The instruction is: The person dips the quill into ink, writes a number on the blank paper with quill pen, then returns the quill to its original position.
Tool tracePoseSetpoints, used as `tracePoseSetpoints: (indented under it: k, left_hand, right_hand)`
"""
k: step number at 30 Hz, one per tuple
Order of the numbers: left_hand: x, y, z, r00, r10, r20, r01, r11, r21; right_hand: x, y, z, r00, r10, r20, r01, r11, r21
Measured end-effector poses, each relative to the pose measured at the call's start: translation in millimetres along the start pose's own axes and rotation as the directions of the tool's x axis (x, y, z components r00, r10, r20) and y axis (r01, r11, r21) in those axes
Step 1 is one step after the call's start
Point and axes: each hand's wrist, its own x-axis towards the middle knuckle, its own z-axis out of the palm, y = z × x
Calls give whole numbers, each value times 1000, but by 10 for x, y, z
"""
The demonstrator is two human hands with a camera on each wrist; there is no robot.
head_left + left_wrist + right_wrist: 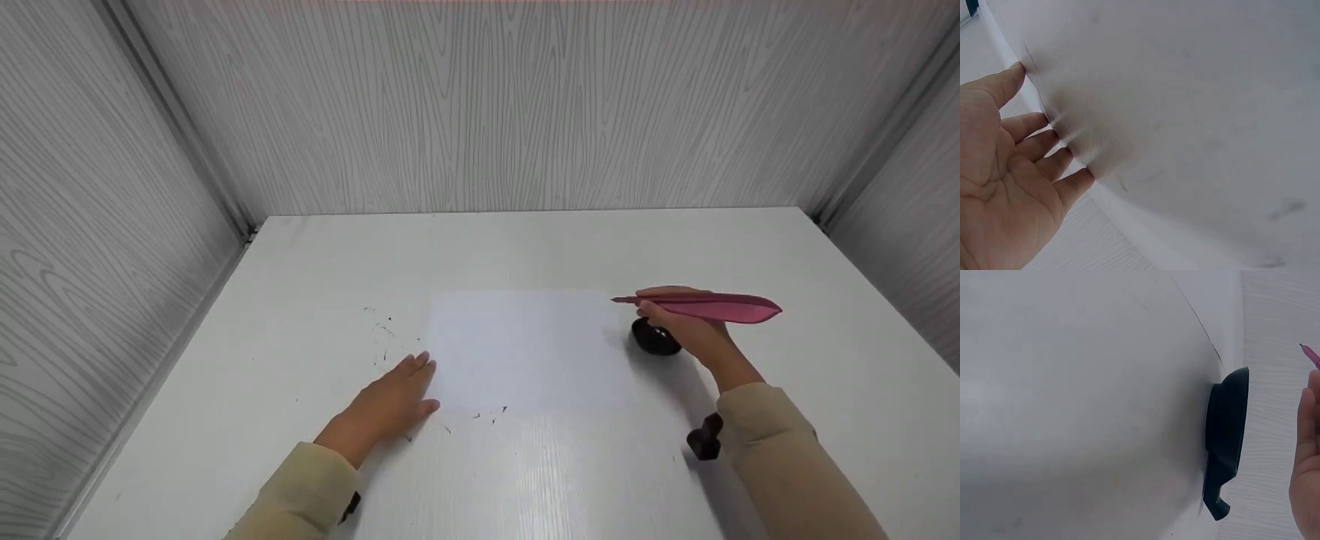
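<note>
Left hand [390,405] lies flat, fingers released, steadying the paper [525,349]; right hand [686,326] grasps a pink quill [712,306] over the inkwell [654,337].

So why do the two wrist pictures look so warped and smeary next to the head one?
Head view: sharp, even light, soft shadows beside the left hand and the inkwell. Left wrist view: the paper bulges and blurs near the fingertips. Right wrist view: the table edge curves; the inkwell stays sharp.
</note>
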Motion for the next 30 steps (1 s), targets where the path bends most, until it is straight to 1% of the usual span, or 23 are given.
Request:
tracePoseSetpoints:
  k: [2,4,7,10,13,21,26,29,30]
  left_hand:
    - [-1,-4,0,1000,-3,-5,3,1000,-1]
    - [-4,-5,-3,1000,-7,-6,7,1000,-2]
    - [-5,-7,-12,1000,-6,-6,6,1000,-6]
    - [-6,-16,-16,1000,-2,-2,2,1000,-12]
    - [-7,-24,-18,1000,-1,-7,1,1000,-12]
    - [-10,-24,-15,1000,-3,-17,3,1000,-4]
    - [-32,-1,-25,1000,-2,-21,2,1000,-4]
    - [-43,14,-30,1000,1,-22,-1,1000,-10]
    - [-46,18,-32,1000,0,-21,0,1000,-11]
  right_hand:
    - [25,-24,56,999,23,27,-23,999,24]
    - [47,-47,115,999,18,40,-20,999,50]
    - [83,-75,207,999,16,39,-19,996,88]
    - [113,-88,306,1000,-12,7,12,998,55]
    - [123,-102,398,1000,-31,-6,31,999,35]
    - [159,-123,592,1000,-27,0,27,995,93]
    - [214,-112,681,1000,8,12,-9,992,126]
    - [227,-93,712,997,64,42,-70,982,174]
    - [231,-81,719,994,93,56,-102,975,198]
